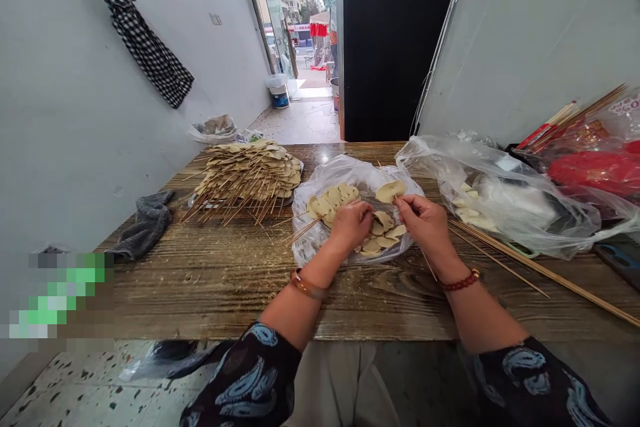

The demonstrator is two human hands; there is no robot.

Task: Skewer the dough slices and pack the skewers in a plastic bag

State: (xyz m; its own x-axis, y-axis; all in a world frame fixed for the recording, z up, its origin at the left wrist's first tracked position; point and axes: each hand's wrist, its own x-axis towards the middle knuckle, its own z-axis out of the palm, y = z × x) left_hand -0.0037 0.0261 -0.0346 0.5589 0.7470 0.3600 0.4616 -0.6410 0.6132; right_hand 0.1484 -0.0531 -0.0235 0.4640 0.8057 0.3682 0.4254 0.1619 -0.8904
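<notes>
My right hand (424, 221) pinches a thin wooden skewer, with a pale round slice (390, 191) threaded at its upper end. My left hand (352, 221) is closed over the loose slices (383, 240) on a clear plastic bag (313, 250); its fingertips are partly hidden, so what they hold cannot be made out. Beside my left hand, several skewered slices (333, 201) lie on the same bag, their sticks pointing to the lower left.
A big pile of skewered slices (250, 173) sits at the table's back left, near a grey cloth (145, 223). On the right are bare skewers (540, 267), another plastic bag (515, 207) with slices, and a red package (590, 170). The wooden table (225, 293) faces an open doorway.
</notes>
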